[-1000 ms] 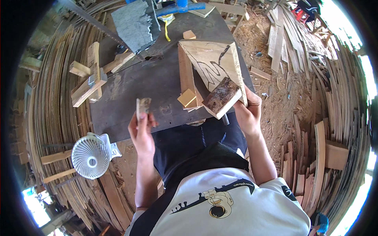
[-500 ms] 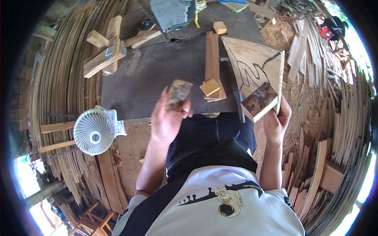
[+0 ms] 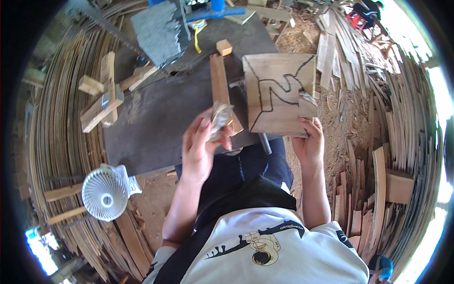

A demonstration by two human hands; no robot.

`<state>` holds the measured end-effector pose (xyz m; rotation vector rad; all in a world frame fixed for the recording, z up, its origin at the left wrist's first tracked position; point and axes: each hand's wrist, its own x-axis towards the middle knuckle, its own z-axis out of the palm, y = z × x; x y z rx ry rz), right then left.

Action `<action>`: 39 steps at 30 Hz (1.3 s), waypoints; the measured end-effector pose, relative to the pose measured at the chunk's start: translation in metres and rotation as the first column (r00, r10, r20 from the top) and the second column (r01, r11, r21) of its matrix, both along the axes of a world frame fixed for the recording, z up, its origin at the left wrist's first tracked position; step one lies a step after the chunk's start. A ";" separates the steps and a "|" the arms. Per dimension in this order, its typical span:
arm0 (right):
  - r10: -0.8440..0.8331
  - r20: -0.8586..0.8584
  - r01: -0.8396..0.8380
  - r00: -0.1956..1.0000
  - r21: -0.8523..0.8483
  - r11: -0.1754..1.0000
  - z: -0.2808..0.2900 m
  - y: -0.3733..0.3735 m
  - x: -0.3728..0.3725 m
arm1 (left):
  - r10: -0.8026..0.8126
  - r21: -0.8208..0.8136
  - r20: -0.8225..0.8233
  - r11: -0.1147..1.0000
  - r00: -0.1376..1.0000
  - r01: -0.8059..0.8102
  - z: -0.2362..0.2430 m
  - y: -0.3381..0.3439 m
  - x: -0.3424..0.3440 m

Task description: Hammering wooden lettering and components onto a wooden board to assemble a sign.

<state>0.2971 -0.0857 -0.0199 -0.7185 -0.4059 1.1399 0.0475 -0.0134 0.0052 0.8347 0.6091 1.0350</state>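
My left hand [image 3: 199,150] is closed around a small, rough wood piece [image 3: 219,122] with a mottled grey-brown face, raised over the table's near edge and slightly blurred. My right hand [image 3: 309,139] grips the lower right corner of a flat, pale wooden board [image 3: 279,106], thumb on the front, other fingers partly behind. Black lines run across the board in from its corners and zigzag in the middle. A greyish rough patch shows at its right side. Beyond the left hand, a long reddish-brown wood strip [image 3: 219,78] lies on the table, its near end partly covered by the held piece.
A dark table [image 3: 156,109] bears a small wood block [image 3: 224,47], a joined timber piece [image 3: 101,102], a jagged grey sheet [image 3: 156,33] and a yellow strap [image 3: 197,41]. A white fan [image 3: 106,194] stands at left. Stacked planks [image 3: 66,94] line both sides; a blue tool [image 3: 215,13] is at the back.
The board has turned to face me more squarely. The dark-topped block at my right hand no longer shows. My left hand has tilted its wood piece. The whole view has shifted.
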 end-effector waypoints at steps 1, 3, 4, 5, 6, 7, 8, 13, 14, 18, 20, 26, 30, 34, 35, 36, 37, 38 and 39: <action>0.011 -0.074 -0.013 0.997 -0.036 0.999 0.003 0.001 -0.001 | 0.084 0.134 -0.144 0.989 0.986 -0.065 -0.014 0.005 -0.007; -0.024 -0.122 0.016 0.992 -0.064 0.998 0.007 0.001 0.001 | 0.461 0.548 -0.607 0.833 0.647 -0.080 -0.034 0.021 -0.024; -0.009 -0.120 -0.002 0.993 -0.098 0.995 0.009 0.004 0.001 | 0.584 0.664 -0.649 0.748 0.488 -0.013 -0.047 0.029 -0.042; 0.007 -0.119 -0.022 0.993 -0.131 0.991 0.008 0.006 0.000 | 0.699 0.752 -0.641 0.655 0.316 0.078 -0.062 0.037 -0.059; 0.029 -0.093 -0.040 0.995 -0.120 0.992 0.010 0.008 -0.002 | 0.692 0.725 -0.667 0.688 0.275 0.025 -0.068 0.040 -0.069; 0.022 -0.092 -0.032 0.996 -0.110 0.993 0.009 0.011 -0.002 | 0.683 0.698 -0.691 0.716 0.238 -0.029 -0.075 0.041 -0.080; 0.064 -0.104 -0.071 0.993 -0.064 0.995 0.008 0.015 -0.005 | 0.731 0.732 -0.681 0.681 0.053 0.019 -0.091 0.044 -0.100; 0.112 -0.131 -0.117 0.985 -0.036 0.992 0.007 0.020 -0.013 | 0.775 0.764 -0.614 0.631 -0.151 0.133 -0.105 0.056 -0.124; 0.107 -0.157 -0.114 0.982 -0.035 0.993 0.007 0.021 -0.013 | 0.764 0.754 -0.624 0.644 -0.163 0.132 -0.108 0.060 -0.123; 0.118 -0.215 -0.115 0.970 0.027 0.993 0.011 0.018 -0.010 | 0.773 0.748 -0.618 0.635 -0.147 0.193 -0.114 0.071 -0.121; 0.098 -0.260 -0.101 0.961 0.000 0.995 0.002 0.016 -0.001 | 0.777 0.751 -0.618 0.628 -0.119 0.204 -0.119 0.076 -0.120; 0.176 -0.481 -0.080 0.859 0.215 0.973 -0.031 0.014 0.043 | 0.774 0.736 -0.621 0.631 -0.126 0.247 -0.128 0.074 -0.117; 0.085 -0.435 -0.013 0.896 0.165 0.986 -0.026 0.017 0.052 | 0.813 0.775 -0.576 0.578 -0.089 0.255 -0.121 0.066 -0.115; 0.056 -0.368 0.004 0.928 0.161 0.987 -0.027 0.026 0.060 | 0.811 0.783 -0.581 0.581 -0.072 0.223 -0.116 0.058 -0.107; 0.068 -0.336 -0.011 0.939 0.169 0.986 -0.027 0.028 0.060 | 0.811 0.781 -0.580 0.580 -0.075 0.232 -0.117 0.057 -0.105; 0.216 -0.335 -0.101 0.917 0.329 0.939 -0.033 0.032 0.062 | 0.809 0.776 -0.581 0.585 -0.092 0.237 -0.117 0.053 -0.108; 0.231 -0.310 -0.113 0.922 0.357 0.927 -0.031 0.031 0.062 | 0.804 0.773 -0.582 0.593 -0.120 0.227 -0.119 0.051 -0.108; 0.208 -0.260 -0.103 0.943 0.364 0.926 -0.031 0.028 0.062 | 0.812 0.773 -0.572 0.581 -0.116 0.254 -0.123 0.051 -0.108; 0.185 -0.213 -0.095 0.959 0.374 0.922 -0.031 0.025 0.062 | 0.819 0.772 -0.563 0.570 -0.115 0.282 -0.125 0.051 -0.108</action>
